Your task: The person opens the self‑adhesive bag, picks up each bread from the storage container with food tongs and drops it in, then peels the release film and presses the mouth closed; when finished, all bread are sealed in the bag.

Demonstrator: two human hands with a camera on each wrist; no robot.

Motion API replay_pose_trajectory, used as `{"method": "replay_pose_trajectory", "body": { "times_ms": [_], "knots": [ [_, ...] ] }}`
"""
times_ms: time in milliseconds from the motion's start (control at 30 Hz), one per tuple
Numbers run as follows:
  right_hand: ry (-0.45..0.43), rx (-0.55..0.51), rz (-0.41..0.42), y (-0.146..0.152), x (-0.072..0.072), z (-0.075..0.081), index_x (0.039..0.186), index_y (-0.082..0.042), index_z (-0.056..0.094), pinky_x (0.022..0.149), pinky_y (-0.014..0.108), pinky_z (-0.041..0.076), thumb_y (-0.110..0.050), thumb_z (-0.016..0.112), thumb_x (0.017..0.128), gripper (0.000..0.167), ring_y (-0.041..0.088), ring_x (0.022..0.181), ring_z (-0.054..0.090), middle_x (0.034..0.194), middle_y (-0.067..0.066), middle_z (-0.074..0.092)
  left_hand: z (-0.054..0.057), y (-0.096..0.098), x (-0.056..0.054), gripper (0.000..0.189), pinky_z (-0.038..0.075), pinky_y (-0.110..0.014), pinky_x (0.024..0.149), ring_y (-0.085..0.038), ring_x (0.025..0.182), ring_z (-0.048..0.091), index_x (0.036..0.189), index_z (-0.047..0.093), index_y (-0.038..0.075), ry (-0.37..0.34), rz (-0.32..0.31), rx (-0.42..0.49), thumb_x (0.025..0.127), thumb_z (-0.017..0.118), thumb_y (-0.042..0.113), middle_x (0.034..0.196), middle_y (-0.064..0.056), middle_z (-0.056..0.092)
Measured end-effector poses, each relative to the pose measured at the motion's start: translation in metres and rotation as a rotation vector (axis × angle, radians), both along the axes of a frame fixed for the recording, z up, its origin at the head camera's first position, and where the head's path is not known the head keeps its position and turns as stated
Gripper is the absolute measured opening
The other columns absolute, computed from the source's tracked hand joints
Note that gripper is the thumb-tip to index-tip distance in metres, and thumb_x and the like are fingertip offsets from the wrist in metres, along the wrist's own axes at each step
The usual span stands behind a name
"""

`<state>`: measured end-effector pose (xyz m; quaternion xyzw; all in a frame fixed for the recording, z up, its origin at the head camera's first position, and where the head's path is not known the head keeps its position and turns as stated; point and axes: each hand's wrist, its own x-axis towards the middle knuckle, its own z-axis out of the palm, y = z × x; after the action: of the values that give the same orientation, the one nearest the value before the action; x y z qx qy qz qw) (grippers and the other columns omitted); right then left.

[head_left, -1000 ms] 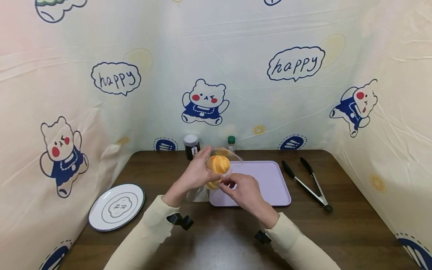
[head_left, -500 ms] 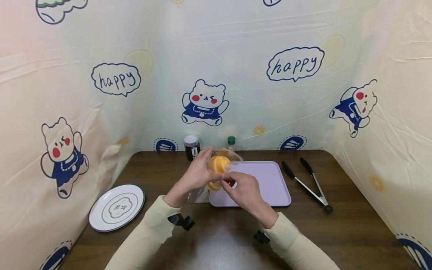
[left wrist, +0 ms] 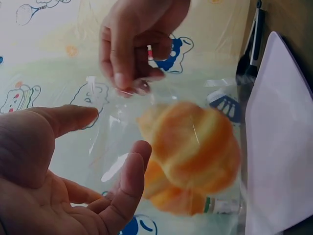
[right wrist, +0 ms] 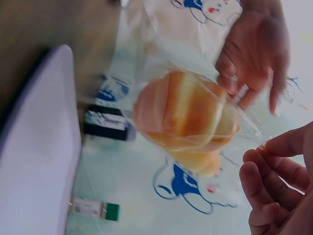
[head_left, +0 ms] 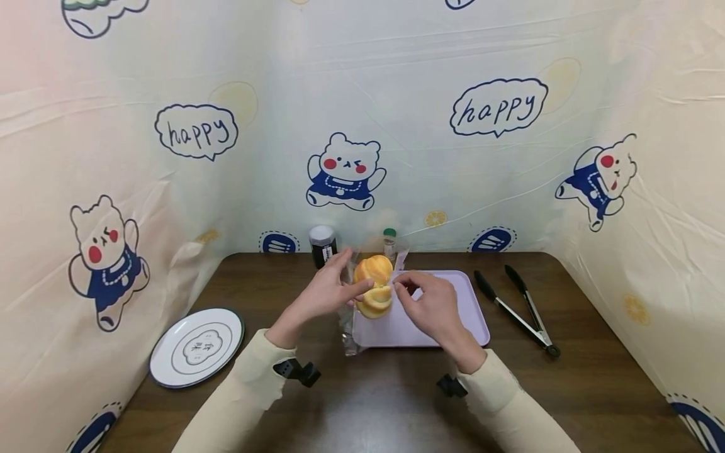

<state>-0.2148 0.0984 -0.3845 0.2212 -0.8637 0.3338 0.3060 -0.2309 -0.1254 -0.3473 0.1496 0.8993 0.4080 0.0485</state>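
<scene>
Two golden striped bread rolls [head_left: 374, 270] hang inside a clear plastic bag [left wrist: 115, 132] above the left part of a lilac tray [head_left: 447, 314]. My right hand [head_left: 430, 302] pinches the edge of the bag between thumb and fingers, as the right wrist view shows. On the other side, my left hand [head_left: 323, 292] is spread by the bag, thumb and fingers well apart. Its fingertips [left wrist: 142, 152] lie close to the plastic; whether they touch it I cannot tell. The clear film makes the bag's outline hard to follow.
Black-handled tongs [head_left: 527, 314] lie right of the tray. A white plate [head_left: 198, 365] sits at the left of the wooden table [head_left: 362, 402]. Behind the bag stand a dark jar with a grey lid [head_left: 323, 245] and a small green-capped bottle [head_left: 389, 242].
My right hand has moved right and slightly up, with the bag's edge and the rolls shifting right too. My left hand's fingers have spread away from the bag.
</scene>
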Motion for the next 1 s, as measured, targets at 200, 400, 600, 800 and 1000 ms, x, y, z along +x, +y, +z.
{"method": "replay_pose_trajectory", "body": {
  "times_ms": [200,400,600,800,1000],
  "knots": [
    [0.029,-0.045,-0.020,0.010,-0.002,0.014,0.091,-0.014,0.076,0.055,0.023,0.045,-0.019,0.072,0.089,0.007,0.013,0.067,0.063,0.078,0.000,0.071,-0.002,-0.001,0.003,0.082,0.061,-0.032,0.072,-0.019,0.079,0.073,0.161,0.016,0.012,-0.047,-0.079,0.077,0.097,0.063,0.036,0.159,-0.022,0.029],
    [0.044,-0.086,-0.007,0.017,-0.001,0.025,0.090,-0.014,0.075,0.053,0.023,0.044,-0.017,0.071,0.089,0.005,0.012,0.070,0.062,0.078,0.000,0.070,-0.005,-0.003,0.001,0.074,0.061,-0.037,0.073,-0.021,0.083,0.074,0.161,0.016,0.022,-0.045,-0.098,0.129,0.100,0.059,0.021,0.160,-0.018,0.035],
    [-0.019,-0.109,0.014,0.022,0.007,0.033,0.091,-0.013,0.074,0.055,0.023,0.046,-0.018,0.071,0.090,0.006,0.013,0.072,0.059,0.081,0.001,0.071,-0.011,-0.006,-0.003,0.071,0.059,-0.032,0.068,-0.016,0.078,0.072,0.161,0.016,0.014,-0.073,-0.052,0.091,0.101,0.055,0.016,0.157,-0.018,0.041],
    [-0.038,-0.164,0.057,0.026,0.015,0.043,0.093,-0.013,0.074,0.056,0.023,0.043,-0.015,0.071,0.090,0.004,0.012,0.077,0.058,0.084,0.001,0.071,-0.018,-0.010,-0.010,0.067,0.058,-0.030,0.066,-0.022,0.079,0.073,0.159,0.020,0.007,-0.108,-0.019,0.063,0.102,0.053,0.019,0.153,-0.017,0.047],
    [-0.030,-0.238,0.113,0.029,0.014,0.044,0.093,-0.014,0.075,0.055,0.024,0.044,-0.014,0.070,0.092,0.004,0.009,0.076,0.058,0.084,0.001,0.071,-0.025,-0.009,-0.017,0.051,0.057,-0.033,0.068,-0.020,0.081,0.071,0.152,0.040,0.018,-0.154,-0.033,0.156,0.103,0.054,0.028,0.142,-0.009,0.060]
  ]
}}
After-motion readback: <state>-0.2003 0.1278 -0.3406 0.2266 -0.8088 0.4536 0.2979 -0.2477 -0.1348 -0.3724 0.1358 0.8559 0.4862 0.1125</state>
